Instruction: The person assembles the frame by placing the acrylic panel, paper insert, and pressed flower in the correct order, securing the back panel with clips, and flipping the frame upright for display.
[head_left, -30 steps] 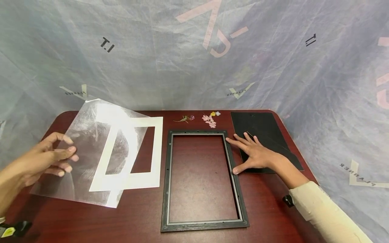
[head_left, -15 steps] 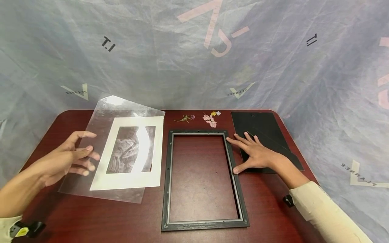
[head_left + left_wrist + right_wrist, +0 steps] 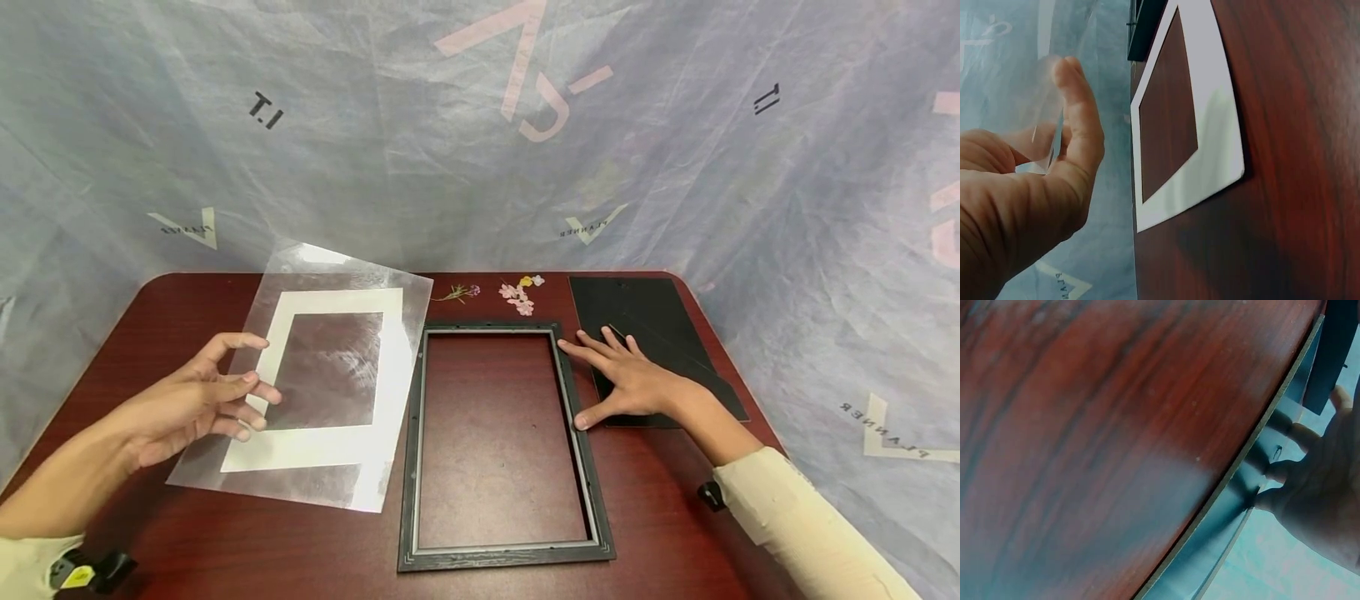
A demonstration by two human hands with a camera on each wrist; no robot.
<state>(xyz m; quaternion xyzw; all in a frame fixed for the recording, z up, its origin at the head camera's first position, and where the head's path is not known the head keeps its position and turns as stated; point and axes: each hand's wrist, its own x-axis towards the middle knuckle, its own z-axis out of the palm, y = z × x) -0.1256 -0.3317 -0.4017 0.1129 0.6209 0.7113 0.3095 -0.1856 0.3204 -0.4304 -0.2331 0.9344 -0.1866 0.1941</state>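
My left hand point(image 3: 202, 400) pinches a clear plastic sheet point(image 3: 330, 487) near its left edge, thumb against fingers. The sheet hangs tilted above the table, over a white picture mat point(image 3: 1222, 112) that shows through it. Its right edge reaches the left side of a dark picture frame point(image 3: 506, 554), which lies flat, its opening showing bare tabletop. With fingers spread, my right hand point(image 3: 637, 379) has its thumb and index fingertip at the frame's right bar. Its other fingers lie over a black backing board point(image 3: 637, 304). In the right wrist view the fingers are partly shadowed.
Pink, yellow and pale flowers point(image 3: 519, 298) lie at the table's back edge, beside a small purple-flowered sprig point(image 3: 459, 293). A printed fabric curtain point(image 3: 480, 167) rises behind the reddish-brown table point(image 3: 300, 558).
My left hand has carried the clear sheet rightward, from the left of the mat to over it and up to the frame's edge. The right hand has kept its place.
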